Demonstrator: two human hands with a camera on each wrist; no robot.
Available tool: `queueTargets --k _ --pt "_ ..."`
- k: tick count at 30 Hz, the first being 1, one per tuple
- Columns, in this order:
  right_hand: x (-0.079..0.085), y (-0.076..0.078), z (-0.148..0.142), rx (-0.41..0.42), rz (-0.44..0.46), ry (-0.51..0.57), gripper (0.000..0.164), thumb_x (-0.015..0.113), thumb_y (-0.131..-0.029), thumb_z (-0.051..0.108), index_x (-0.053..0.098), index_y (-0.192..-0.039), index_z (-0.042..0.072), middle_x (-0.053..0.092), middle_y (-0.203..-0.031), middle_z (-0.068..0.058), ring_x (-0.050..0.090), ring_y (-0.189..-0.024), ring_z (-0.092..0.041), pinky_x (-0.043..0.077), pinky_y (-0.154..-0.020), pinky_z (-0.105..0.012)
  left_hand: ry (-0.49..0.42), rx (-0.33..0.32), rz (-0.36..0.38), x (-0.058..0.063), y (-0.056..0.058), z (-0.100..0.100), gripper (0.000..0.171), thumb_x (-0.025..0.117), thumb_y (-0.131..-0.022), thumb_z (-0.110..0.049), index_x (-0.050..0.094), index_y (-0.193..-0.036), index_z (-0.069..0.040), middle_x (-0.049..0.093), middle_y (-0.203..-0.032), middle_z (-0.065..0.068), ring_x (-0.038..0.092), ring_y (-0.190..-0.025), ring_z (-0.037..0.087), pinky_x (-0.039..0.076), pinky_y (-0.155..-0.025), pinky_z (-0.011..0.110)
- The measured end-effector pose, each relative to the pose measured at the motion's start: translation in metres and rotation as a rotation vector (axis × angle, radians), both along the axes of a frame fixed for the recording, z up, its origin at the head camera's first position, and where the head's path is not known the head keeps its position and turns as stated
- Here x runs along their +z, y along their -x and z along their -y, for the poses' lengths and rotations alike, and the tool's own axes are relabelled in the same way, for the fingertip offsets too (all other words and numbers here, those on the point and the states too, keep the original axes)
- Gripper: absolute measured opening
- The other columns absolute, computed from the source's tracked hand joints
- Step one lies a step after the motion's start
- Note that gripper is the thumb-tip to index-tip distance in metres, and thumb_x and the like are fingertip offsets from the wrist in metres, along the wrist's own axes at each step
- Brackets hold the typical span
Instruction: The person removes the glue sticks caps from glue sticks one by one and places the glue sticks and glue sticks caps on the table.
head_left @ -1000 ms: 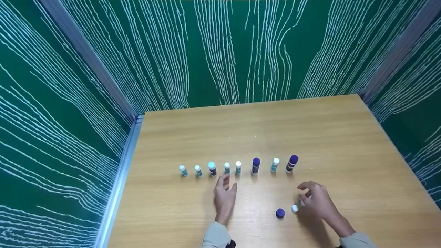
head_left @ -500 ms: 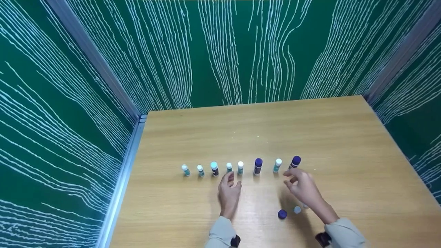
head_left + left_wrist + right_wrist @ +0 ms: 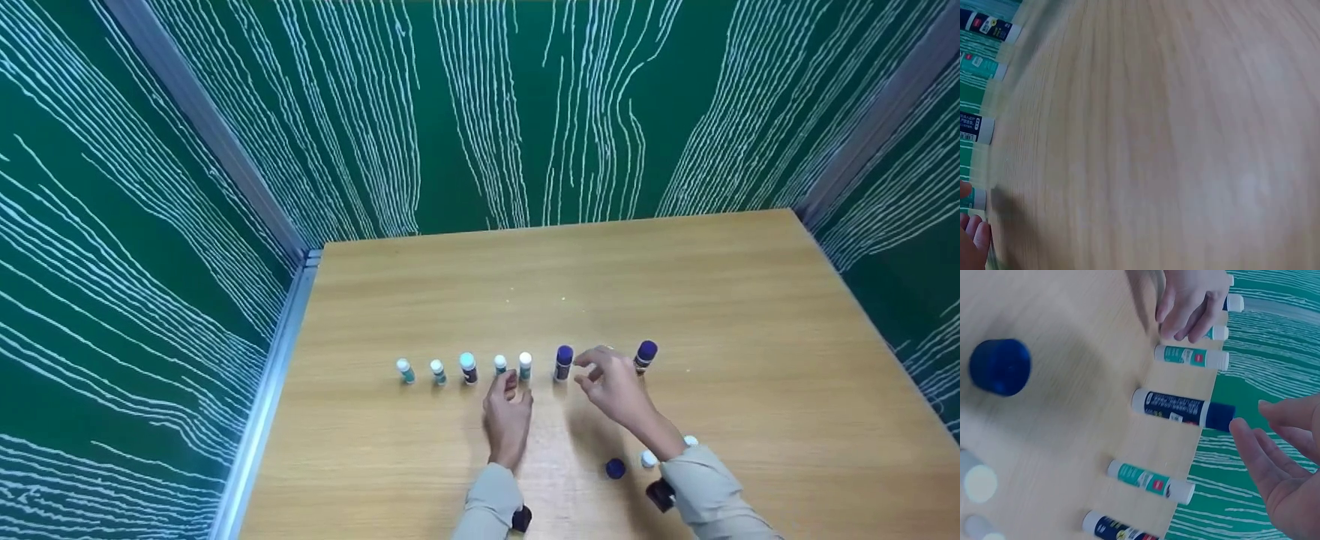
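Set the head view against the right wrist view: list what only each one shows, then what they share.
Only the head view: the sleeves and the row's leftmost tube.

Only the right wrist view: the body of a teal tube, which the right grip almost wholly hides in the head view, and clear label print.

Both: left grip, right grip, the dark-capped tube near the right grip, a loose dark cap, two small white pieces, the wooden table and the white-lined green wall.
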State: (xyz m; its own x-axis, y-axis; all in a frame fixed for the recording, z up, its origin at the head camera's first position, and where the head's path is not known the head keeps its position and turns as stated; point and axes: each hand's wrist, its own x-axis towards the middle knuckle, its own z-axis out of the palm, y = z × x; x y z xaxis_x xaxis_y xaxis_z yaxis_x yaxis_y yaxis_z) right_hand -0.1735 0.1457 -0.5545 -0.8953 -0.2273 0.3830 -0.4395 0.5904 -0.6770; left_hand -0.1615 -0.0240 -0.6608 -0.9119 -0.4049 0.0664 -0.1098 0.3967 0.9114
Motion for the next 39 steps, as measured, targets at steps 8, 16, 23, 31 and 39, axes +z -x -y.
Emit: queueTargets --k 8,16,23,31,39 --pt "0.000 0.012 0.028 0.083 0.051 0.041 0.024 0.071 -0.068 -0.016 0.066 -0.089 -0.005 0.064 -0.085 -0.016 0.064 -0.062 -0.021 0.054 -0.054 -0.023 0.061 -0.008 -0.059 0.003 0.005 -0.002 0.032 0.075 -0.079 -0.011 0.065 -0.109 -0.015 0.069 -0.100 0.002 0.065 -0.089 0.015 0.054 -0.078 0.033" --pt "-0.007 0.023 0.058 0.089 0.133 0.008 0.028 0.065 -0.070 -0.018 0.065 -0.096 -0.006 0.062 -0.095 -0.019 0.065 -0.063 -0.024 0.054 -0.054 -0.023 0.142 0.003 -0.056 0.003 0.008 -0.006 0.031 0.072 -0.080 -0.011 0.065 -0.110 -0.019 0.068 -0.098 -0.004 0.066 -0.087 0.015 0.054 -0.072 0.032" --pt "-0.013 0.032 0.079 0.083 0.114 -0.128 0.026 0.063 -0.072 -0.014 0.066 -0.096 -0.006 0.060 -0.095 -0.021 0.061 -0.071 -0.027 0.054 -0.056 -0.030 0.197 0.001 -0.089 -0.001 0.010 -0.011 0.033 0.063 -0.081 -0.005 0.063 -0.111 -0.020 0.062 -0.097 -0.007 0.060 -0.087 0.011 0.052 -0.071 0.030" --pt "-0.026 0.036 0.084 0.070 0.150 -0.227 0.018 0.063 -0.074 -0.013 0.068 -0.088 -0.003 0.060 -0.087 -0.019 0.060 -0.074 -0.028 0.055 -0.060 -0.034 0.226 0.003 -0.105 -0.003 0.013 -0.015 0.014 0.057 -0.091 -0.013 0.061 -0.102 -0.020 0.061 -0.096 -0.003 0.059 -0.083 0.015 0.052 -0.068 0.033" --pt "-0.030 0.036 0.080 0.082 0.083 -0.204 0.015 0.063 -0.072 -0.014 0.068 -0.081 -0.003 0.060 -0.078 -0.015 0.060 -0.070 -0.026 0.055 -0.057 -0.032 0.220 -0.027 -0.146 -0.003 0.013 -0.008 0.021 0.061 -0.082 -0.006 0.061 -0.096 -0.022 0.060 -0.089 -0.008 0.058 -0.082 0.011 0.051 -0.069 0.030"
